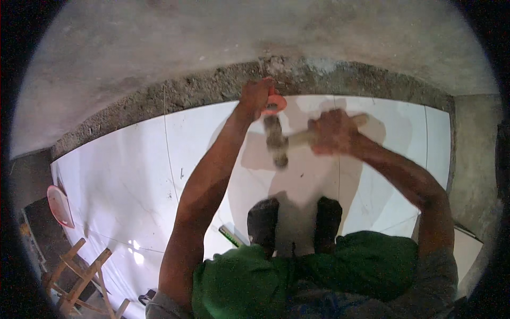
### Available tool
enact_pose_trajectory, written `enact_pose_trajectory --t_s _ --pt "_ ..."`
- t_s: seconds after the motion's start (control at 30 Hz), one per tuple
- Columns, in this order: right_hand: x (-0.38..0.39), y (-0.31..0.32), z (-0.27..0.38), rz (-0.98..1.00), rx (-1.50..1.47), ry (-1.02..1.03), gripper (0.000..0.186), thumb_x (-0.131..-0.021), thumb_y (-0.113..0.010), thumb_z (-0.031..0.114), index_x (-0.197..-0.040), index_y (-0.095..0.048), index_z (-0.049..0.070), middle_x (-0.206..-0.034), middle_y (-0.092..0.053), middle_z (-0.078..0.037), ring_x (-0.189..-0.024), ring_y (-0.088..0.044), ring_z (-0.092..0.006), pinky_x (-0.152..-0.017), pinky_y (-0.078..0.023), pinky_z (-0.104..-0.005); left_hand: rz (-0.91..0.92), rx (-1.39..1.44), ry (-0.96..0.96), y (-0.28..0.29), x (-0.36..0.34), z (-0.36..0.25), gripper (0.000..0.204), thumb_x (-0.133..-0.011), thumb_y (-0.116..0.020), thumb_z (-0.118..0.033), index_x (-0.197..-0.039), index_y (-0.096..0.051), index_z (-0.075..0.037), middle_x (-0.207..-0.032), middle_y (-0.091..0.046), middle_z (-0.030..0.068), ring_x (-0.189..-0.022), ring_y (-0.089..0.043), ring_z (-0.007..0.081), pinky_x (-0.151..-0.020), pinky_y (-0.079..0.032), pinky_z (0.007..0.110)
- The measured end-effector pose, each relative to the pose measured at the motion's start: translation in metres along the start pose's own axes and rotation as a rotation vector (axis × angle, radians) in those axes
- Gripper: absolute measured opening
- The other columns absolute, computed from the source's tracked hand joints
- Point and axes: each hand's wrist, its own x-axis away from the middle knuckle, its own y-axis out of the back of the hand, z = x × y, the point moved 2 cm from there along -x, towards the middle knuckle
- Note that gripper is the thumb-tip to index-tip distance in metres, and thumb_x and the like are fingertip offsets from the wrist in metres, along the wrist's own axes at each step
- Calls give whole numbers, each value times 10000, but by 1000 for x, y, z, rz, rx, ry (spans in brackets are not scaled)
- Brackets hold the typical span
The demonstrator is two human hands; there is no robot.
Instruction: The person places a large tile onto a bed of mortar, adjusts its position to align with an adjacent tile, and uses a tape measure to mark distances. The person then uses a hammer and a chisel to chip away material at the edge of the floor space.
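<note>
"Green-clad knees [239, 282] closest to the lens, bottom of view. Low squat, I'd say. Dark-shod feet [263, 218] planted apart on the white tiles [127, 159], probably for balance and to leave working room between the arms. Next: left hand?"

"Left hand [255, 98]: fingers curled tight round an orange-guarded tool [276, 100], likely a chisel. It's out at arm's length, over the far tile edge where the rough strip [212, 85] starts. Guard faces back toward the body; my guess, it's there to shield the knuckles. Working tip?"

"Can't tell, fist hides it. Right hand [333, 133]?"

"Blurred, but clearly wrapped round the handle of a hammer [279, 142]. Some handle sticks out past the fist, so the grip is partway up, presumably for control over reach. Handle lies roughly crosswise, head pointing left."

"Head touching the guard?"

"One end is just beside it. Contact, can't tell, too smeared."

"Why the two tools so close together?"

"Looks like a striking pair: one hand steadies, the other swings. Left arm is nearly straight, right elbow bent out wide, which would give the hammer space."

"Rest, quick."

"Pink-rimmed basin [60, 207] and wooden frame [84, 282], both off left, well apart from the hands, maybe parked there out of the way. Green-and-black stick [231, 236] lies on the tiles near the left foot; kind unclear. Plain wall [212, 32] beyond the strip."
</note>
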Motion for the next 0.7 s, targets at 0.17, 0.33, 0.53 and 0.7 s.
enact_pose_trajectory --t_s 0.17,0.33,0.53,0.7 --pt "19 -39 23 -282 -1 931 431 -702 -766 407 -1000 -679 109 -895 -709 -72 -848 -682 -255 -826 -526 -424 -43 -39 78 0 -2 -1 302 -988 -548 -288 -787 -611 -71 -778 -636 66 -661 -590 180 -600 -483 366" --pt "3 -43 1 -133 29 197 453 -657 -751 437 -959 -676 109 -856 -693 -100 -875 -684 -278 -807 -533 -481 28 -70 -37 7 -16 10 304 -955 -581 -243 -723 -599 -49 -774 -628 91 -593 -585 202 -534 -473 366" --pt "13 9 11 32 3 433 518 -729 -734 425 -1086 -652 58 -994 -686 -124 -1003 -648 -332 -946 -487 -513 0 27 76 13 -30 16 238 -969 -573 -243 -860 -622 -37 -717 -603 69 -604 -571 210 -555 -470 385" --pt "-7 13 -9 177 -163 -137 475 -665 -778 417 -979 -665 80 -970 -664 -126 -955 -652 -343 -925 -498 -515 198 -400 -606 14 -30 -6 280 -972 -558 -272 -794 -614 -63 -707 -582 53 -617 -523 174 -568 -438 376"
